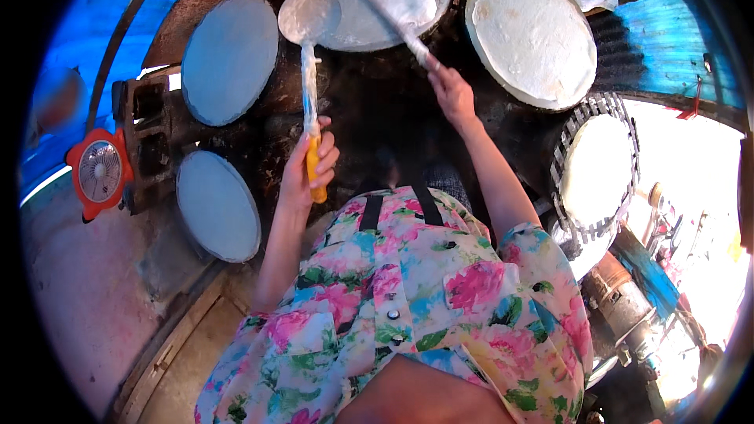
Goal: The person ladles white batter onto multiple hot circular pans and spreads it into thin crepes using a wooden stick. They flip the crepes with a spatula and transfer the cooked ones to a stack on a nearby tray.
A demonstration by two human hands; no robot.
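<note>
My left hand (308, 163) grips the yellow handle of a ladle (309, 19), its long shaft smeared with white. The ladle's round bowl hangs over the left edge of a round, pale disc-shaped pan (338, 35) at the far middle. In my right hand (452, 93) is a flat, narrow spreading stick (397, 22), also coated white. Its far end reaches across the pan beside a mound of wet white batter (412, 3). Around that mound, a greyer patch shows on the pan's surface. Whether the stick touches the batter is hard to tell.
Two pale round discs (230, 60) stand on my left. At the far right lies a thick white round (532, 38); nearer, another white round sits in a slatted basket (559, 165). An orange-red fan (100, 173) stands beside hollow blocks (151, 133). Cluttered utensils lie at right.
</note>
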